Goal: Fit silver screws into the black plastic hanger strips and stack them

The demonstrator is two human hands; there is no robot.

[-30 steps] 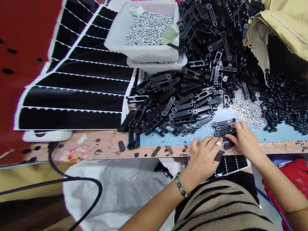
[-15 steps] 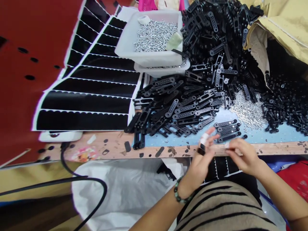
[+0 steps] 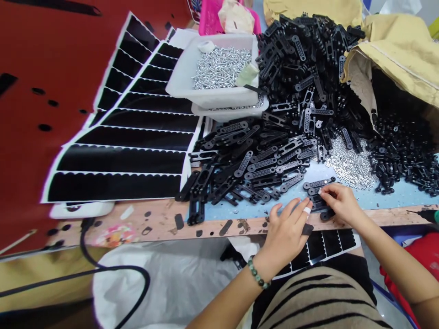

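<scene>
My left hand (image 3: 288,230) lies palm down at the table edge, fingers stretched out, its fingertips at the left ends of a short row of black plastic link arms (image 3: 318,183). White tape wraps one of its fingers, and a dark patch (image 3: 307,229) shows near its fingertips. Over the same row, my right hand (image 3: 341,203) has thumb and forefinger pinched together. A small whitish bit shows at those fingertips; I cannot make out what it is. Both hands partly cover the lower arms of the row. Beyond lies a scattered heap of small silver nuts (image 3: 353,167).
Loose black link arms (image 3: 260,160) pile up behind and to the left. A white bin (image 3: 212,96) holds silver screws. Small black parts (image 3: 394,155) lie at right, near a screwdriver (image 3: 425,214). Black sticker sheets (image 3: 116,160) lean at left; a cable (image 3: 146,278) hangs below.
Both hands have moved from in front of the table edge onto the row of link arms. My left fingers have flattened out. The view has shifted, and the screwdriver now shows at right.
</scene>
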